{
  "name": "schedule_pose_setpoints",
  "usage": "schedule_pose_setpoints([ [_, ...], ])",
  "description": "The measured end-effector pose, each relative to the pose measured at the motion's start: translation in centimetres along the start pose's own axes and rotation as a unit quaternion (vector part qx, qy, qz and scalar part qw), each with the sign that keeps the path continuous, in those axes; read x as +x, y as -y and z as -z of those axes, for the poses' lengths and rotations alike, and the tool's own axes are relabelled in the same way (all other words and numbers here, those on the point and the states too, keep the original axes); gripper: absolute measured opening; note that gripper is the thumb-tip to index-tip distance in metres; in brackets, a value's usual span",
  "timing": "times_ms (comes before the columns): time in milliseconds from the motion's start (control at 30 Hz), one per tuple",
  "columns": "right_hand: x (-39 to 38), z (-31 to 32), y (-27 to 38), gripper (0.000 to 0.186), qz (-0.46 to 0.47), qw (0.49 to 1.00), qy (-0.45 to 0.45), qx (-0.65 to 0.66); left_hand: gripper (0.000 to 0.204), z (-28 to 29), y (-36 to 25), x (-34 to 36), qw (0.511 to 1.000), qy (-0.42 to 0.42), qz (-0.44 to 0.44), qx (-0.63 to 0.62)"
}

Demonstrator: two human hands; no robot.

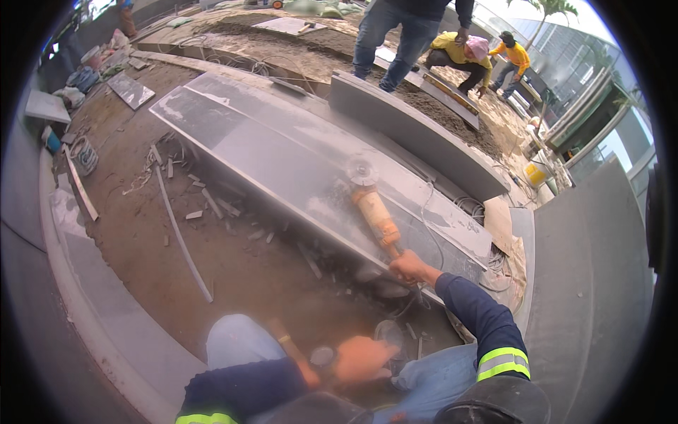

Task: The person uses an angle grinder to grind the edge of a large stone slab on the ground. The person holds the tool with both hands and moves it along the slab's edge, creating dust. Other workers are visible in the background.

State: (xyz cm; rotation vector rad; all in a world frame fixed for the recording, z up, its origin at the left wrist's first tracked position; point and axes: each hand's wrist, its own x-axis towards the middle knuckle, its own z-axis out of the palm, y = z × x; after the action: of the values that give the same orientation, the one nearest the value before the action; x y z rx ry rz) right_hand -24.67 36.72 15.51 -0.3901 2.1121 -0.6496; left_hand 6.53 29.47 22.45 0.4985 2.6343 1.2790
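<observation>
Gripping a cylindrical orange grinder (376, 218), the right hand (408, 267) holds its round disc (361, 172) over a smooth, dusty grey slab (265, 159); the left hand (361, 359) blurs, its grip unreadable.

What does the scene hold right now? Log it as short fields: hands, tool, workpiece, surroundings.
Right hand: closed around the rear of an orange angle grinder
Left hand: low in view; blurred, grip unclear
Disc: over the long grey slab; contact unclear
Behind: second grey slab, standing on edge
Far right: yellow-and-white bucket
People: at least three co-workers beyond the slabs
</observation>
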Motion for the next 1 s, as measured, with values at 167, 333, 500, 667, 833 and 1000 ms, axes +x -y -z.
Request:
schedule_pose_setpoints([
  [167,1.3,-1.0,-1.7,0.019,0.014,1.000,-0.003,-0.002,0.047,0.1,-1.5,-0.8,0.999,0.023,0.014,-0.027],
  [333,0.4,-1.5,1.2,0.020,0.018,0.999,0.024,-0.039,0.039,-0.3,-3.6,0.4,0.997,-0.024,-0.062,-0.033],
  [500,0.0,-0.5,0.0,0.019,0.012,0.999,0.002,-0.051,0.030,-0.3,-6.6,3.4,0.973,-0.097,-0.205,-0.044],
  [667,2.3,2.3,-1.7,0.021,0.014,0.999,0.047,-0.008,0.026,-4.2,-11.2,2.0,0.966,-0.016,-0.141,-0.217],
  [833,3.5,2.7,-2.3,0.020,0.039,0.997,0.060,-0.035,0.024,-14.1,-11.5,3.0,0.956,0.058,0.039,-0.284],
  [1000,4.2,2.7,-3.0,0.021,0.063,0.996,0.069,-0.002,0.021,-13.4,-12.7,4.0,0.992,0.053,0.081,-0.075],
])
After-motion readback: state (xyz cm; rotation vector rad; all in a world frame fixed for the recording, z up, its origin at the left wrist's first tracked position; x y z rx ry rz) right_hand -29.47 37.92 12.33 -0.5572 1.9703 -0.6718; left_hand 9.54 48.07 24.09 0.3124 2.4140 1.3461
